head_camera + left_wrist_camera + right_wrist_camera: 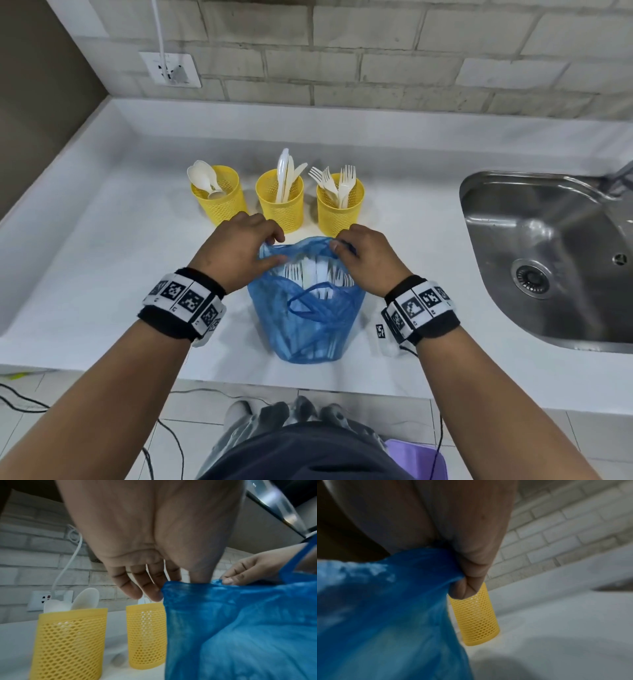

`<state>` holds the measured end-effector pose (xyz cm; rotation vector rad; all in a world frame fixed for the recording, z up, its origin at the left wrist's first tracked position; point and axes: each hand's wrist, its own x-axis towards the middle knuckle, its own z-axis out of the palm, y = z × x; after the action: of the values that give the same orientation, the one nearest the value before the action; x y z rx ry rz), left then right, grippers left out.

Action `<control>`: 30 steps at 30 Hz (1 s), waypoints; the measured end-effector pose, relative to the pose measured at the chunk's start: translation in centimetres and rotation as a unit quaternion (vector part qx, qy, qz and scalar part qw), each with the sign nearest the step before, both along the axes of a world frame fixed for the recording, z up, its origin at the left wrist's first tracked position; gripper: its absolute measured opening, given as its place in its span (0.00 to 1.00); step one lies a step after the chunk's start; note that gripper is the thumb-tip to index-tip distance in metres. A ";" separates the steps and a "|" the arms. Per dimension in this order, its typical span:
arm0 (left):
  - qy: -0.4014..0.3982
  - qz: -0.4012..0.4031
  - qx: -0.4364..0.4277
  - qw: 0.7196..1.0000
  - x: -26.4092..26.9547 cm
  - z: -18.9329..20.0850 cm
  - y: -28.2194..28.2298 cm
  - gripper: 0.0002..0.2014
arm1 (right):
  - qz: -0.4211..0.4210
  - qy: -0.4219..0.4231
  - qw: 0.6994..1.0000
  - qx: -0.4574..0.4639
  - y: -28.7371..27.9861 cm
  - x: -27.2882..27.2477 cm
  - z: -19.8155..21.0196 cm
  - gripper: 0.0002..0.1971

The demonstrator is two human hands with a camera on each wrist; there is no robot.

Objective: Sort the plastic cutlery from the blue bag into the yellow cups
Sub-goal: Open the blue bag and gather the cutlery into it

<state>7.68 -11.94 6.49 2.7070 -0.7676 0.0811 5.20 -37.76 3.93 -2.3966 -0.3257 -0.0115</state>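
Our left hand pinches the left side of the blue bag's rim: thumb inside the mouth, index on the outside, remaining fingers loosely extended past the edge. Our right hand grips the right side of the rim, fingers curled round a bunched fold of plastic; right wrist view confirms the clamp. Between the two hands the mouth is held open.

Bag stands upright on the white counter, near the front edge, directly in front of us. Inside: white plastic cutlery standing on end, fork tines visible at the top; we can't tell the full mix. One bag handle loop hangs down the near side.

Just behind the bag, three yellow mesh cups in a row, apart from each other:
- left cup: spoons, bowls up, leaning left
- middle cup: knives, upright
- right cup: forks, tines up

Our left fingers sit just in front of the middle cup; right knuckles just in front of the right cup.

Steel sink to the right, well apart from the cups. Wall socket with a white cable on the brick wall, back left.
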 end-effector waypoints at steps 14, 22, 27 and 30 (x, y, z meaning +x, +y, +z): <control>0.226 0.277 -0.258 0.898 0.6 -1.5 -0.4 0.08 | -0.258 0.269 0.845 0.383 0.5 1.3 -2.3 0.17; 0.127 0.221 -0.168 0.952 -0.8 -2.0 0.9 0.08 | -0.142 0.033 0.985 0.088 -0.6 -0.7 -2.3 0.09; 0.311 0.331 -0.466 0.759 0.0 -2.5 0.3 0.11 | -0.213 0.188 0.895 0.345 -0.5 0.9 -3.8 0.18; 0.445 0.367 -0.583 0.572 0.0 -3.4 0.0 0.10 | -0.265 0.257 0.849 0.379 0.1 1.2 -4.9 0.20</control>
<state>7.64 -11.92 3.05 1.2202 0.6183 -0.4133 6.39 -37.65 -0.97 -1.5418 0.5180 0.2089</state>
